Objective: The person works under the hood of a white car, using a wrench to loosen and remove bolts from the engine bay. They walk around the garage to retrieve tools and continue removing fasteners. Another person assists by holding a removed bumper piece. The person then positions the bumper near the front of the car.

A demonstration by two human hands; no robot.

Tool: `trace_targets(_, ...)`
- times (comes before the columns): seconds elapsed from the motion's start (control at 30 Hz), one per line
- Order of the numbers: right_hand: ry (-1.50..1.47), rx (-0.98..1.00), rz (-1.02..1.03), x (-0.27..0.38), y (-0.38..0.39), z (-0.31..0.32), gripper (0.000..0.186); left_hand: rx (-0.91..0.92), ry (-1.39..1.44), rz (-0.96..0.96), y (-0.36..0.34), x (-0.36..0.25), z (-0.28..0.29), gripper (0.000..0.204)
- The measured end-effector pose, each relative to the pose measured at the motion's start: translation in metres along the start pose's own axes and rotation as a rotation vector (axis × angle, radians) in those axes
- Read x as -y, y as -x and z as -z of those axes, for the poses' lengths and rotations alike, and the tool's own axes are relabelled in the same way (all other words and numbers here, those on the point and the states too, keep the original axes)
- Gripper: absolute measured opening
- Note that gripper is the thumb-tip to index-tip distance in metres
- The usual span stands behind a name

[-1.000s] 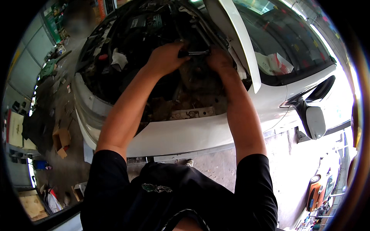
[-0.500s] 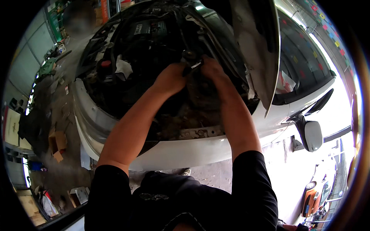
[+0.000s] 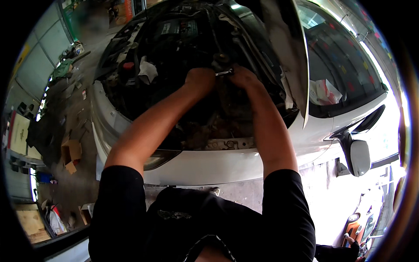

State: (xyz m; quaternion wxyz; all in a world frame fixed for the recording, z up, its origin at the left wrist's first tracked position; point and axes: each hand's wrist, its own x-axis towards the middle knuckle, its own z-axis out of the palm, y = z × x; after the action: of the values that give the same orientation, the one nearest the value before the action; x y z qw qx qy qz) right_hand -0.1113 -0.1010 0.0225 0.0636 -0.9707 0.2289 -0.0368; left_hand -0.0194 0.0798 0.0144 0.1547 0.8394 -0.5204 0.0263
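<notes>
Between my hands, deep in the engine bay (image 3: 174,105) of a white car, a shiny ratchet wrench (image 3: 224,73) lies nearly level. My left hand (image 3: 200,81) is closed around its handle end. At the other end, by the round head, my right hand (image 3: 243,77) has its fingers curled in against the tool; the fingertips are hidden in shadow. Just beyond the wrench sits a dark round engine part (image 3: 221,58). What the wrench bears on is too dark to make out.
The raised hood (image 3: 286,56) stands to the right of my right arm. A white cloth (image 3: 147,71) and a red cap (image 3: 128,66) are left of my hands. The white fender (image 3: 205,168) runs before me. Another person's dark sleeve (image 3: 334,253) shows at lower right.
The wrench has swung to lie more level, with more of its shaft showing between my hands. My left hand has shifted slightly. More of the other person shows at lower right.
</notes>
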Motion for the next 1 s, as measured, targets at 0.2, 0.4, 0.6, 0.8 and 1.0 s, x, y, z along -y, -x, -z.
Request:
trace_targets(0.2,-0.171,-0.036,0.27,-0.007,0.005,-0.003,0.054,-0.005,-0.116,-0.072,-0.01,0.004,-0.003,0.02)
trace_targets(0.4,-0.289,-0.066,0.181,-0.006,-0.003,-0.021,0.055,0.049,-0.177,-0.104,-0.006,0.01,-0.003,0.022)
trace_targets(0.6,-0.412,-0.1,0.249,0.0,0.011,-0.02,0.07,0.052,-0.072,0.015,-0.002,-0.001,0.008,0.023)
trace_targets(0.8,-0.48,-0.042,0.2,0.018,0.022,0.02,0.069,0.032,-0.105,0.049,-0.002,-0.003,0.018,0.024)
trace_targets(1.0,-0.45,-0.04,0.203,0.008,0.017,0.01,0.071,0.008,-0.066,0.017,-0.001,-0.002,0.012,0.026)
